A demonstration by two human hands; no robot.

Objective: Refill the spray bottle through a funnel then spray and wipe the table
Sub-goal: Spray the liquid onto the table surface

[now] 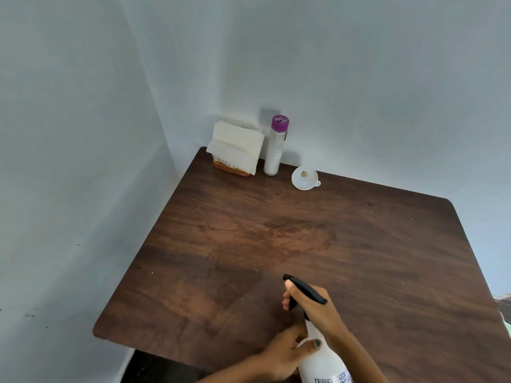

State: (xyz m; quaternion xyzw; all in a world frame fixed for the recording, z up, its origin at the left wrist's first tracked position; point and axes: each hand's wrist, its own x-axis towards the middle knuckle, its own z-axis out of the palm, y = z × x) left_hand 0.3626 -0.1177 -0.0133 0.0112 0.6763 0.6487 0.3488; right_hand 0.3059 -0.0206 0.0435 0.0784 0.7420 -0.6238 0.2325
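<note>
Two hands are holding the spray bottle [322,357] at the lower centre of the frame, above the near part of the brown wooden table [249,244]. The right hand [315,308] is wrapping around the bottle's neck and black spray head [304,290], with its fingers curling over the trigger and the nozzle pointing toward the upper left of the frame. The left hand [287,355] is gripping the white body of the bottle from the left side, its thumb lying across the shoulder of the bottle; green polish is showing on the thumbnail. The bottle is tilting slightly, and its base is running out of the bottom edge of the frame, so whether it is resting on the table cannot be told. A printed label is showing partly at the bottom edge. The white funnel [305,178] is lying on the table at the upper centre of the frame, near the wall, with its wide mouth facing up and a small tab on its rim pointing right. Just left of the funnel, a tall clear bottle with a purple cap [275,146] is standing upright against the wall. Left of that, in the table's far corner, a stack of white paper napkins [235,147] is sitting in a small wicker holder [231,167]. Pale blue walls are meeting in a corner behind the table.
</note>
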